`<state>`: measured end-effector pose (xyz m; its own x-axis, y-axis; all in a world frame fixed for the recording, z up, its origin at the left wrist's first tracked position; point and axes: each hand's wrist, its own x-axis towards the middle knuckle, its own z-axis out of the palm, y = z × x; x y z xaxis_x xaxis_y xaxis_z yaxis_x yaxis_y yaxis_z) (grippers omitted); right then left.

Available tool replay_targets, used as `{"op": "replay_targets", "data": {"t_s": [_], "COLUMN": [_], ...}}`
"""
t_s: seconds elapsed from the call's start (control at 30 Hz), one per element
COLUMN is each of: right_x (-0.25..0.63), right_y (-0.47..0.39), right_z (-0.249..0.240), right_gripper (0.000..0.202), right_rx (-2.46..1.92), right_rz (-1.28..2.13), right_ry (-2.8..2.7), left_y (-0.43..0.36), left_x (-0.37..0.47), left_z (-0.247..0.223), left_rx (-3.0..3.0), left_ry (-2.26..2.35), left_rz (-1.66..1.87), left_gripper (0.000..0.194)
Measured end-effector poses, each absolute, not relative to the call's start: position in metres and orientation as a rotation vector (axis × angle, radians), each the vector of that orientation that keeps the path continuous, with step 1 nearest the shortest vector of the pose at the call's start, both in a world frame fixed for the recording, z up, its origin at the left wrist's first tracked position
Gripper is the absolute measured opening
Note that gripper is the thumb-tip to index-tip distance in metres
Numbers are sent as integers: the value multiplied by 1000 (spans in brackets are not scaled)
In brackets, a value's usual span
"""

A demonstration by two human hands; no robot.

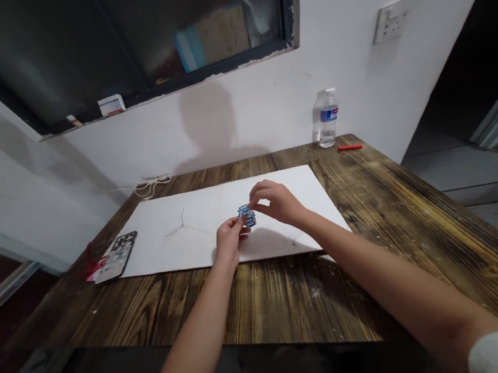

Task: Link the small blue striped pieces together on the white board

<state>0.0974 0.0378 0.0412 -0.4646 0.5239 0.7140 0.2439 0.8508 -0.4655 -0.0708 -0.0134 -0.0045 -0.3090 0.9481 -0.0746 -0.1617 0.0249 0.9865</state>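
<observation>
A small blue-and-white striped piece (247, 216), too small to name more exactly, is up in front of me above the white board (213, 202). My left hand (230, 238) pinches its lower left edge between thumb and fingers. From the upper right, my right hand (275, 200) reaches over with thumb and forefinger closed together at the piece's top edge. Whether anything else is between those right fingertips is too small to tell. Thin dark lines (182, 225) that meet at one point show on the board, left of my hands.
The board lies on a dark wooden table (378, 208). A patterned phone (119, 254) rests on its left end beside something pink (94, 268). Behind are a coiled white cable (152, 183), a water bottle (328, 120) and a red stick-like object (350, 147), near the wall.
</observation>
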Motion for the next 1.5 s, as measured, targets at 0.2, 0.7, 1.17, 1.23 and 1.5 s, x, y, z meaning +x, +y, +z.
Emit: {"op": "replay_targets", "data": {"t_s": [0.2, 0.7, 1.17, 1.23, 1.5], "right_x": [81, 87, 170, 174, 167], "right_y": [33, 44, 81, 82, 85], "right_z": [19, 18, 47, 45, 31], "right_gripper": [13, 13, 26, 38, 50], "right_rx": [-495, -478, -1487, -1651, -1763], "right_rz": [221, 478, 522, 562, 570], "right_ry": [-2234, -2199, -2535, -2665, -2917], "left_y": [-14, -12, -12, -12, -12], "left_x": [-72, -74, -70, -69, -69], "left_z": [-3, -1, 0, 1, 1], "left_rx": [825, 744, 764, 772, 786], "left_ry": [1303, 1283, 1344, 1348, 1342], "left_rz": [1493, 1506, 1499, 1499, 1493], "left_gripper": [41, 43, 36, 37, 36]}}
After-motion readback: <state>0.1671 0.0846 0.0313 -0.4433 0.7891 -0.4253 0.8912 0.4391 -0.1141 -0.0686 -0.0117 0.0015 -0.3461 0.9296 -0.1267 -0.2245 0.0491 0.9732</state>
